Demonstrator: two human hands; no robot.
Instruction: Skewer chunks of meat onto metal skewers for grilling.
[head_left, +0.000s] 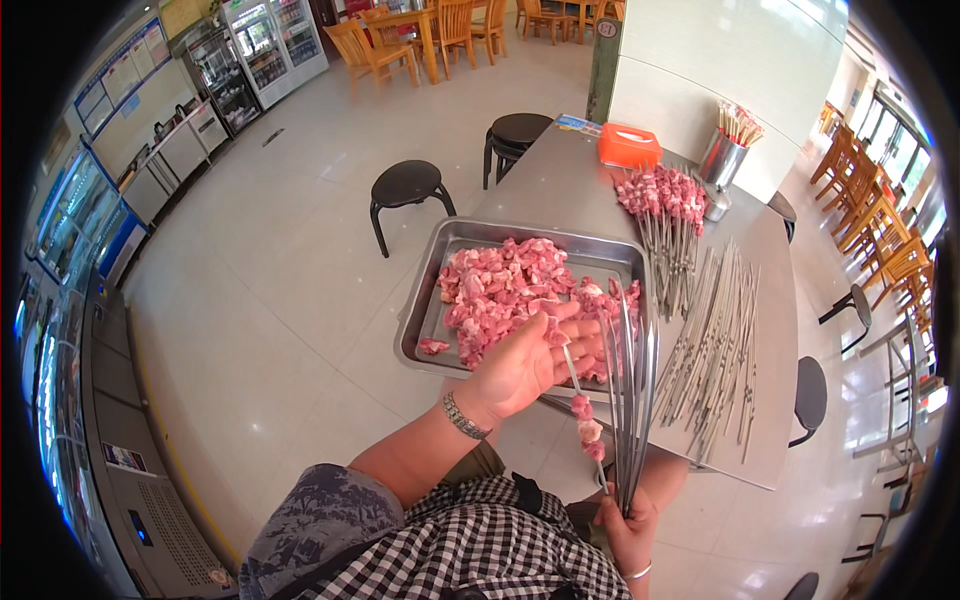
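Note:
My left hand (525, 360), palm up with a watch on the wrist, reaches over the near side of the metal tray and holds a piece of raw meat (553, 330) by thumb and fingers. The upper end of a metal skewer (572, 367) meets this piece. Lower on that skewer sit several threaded meat pieces (588, 429). My right hand (628, 517), wearing a bangle, grips the skewer's lower end together with a bundle of flat metal skewers (634, 405). Cut raw meat (502, 292) is heaped in the tray (424, 315).
Right of the tray, bare skewers (716, 352) lie on the metal table (772, 405). Behind them are meat-laden skewers (664, 199), an orange tissue box (630, 145) and a metal canister (722, 159) of sticks. Black stools (406, 183) stand around the table; a pillar (720, 75) rises behind.

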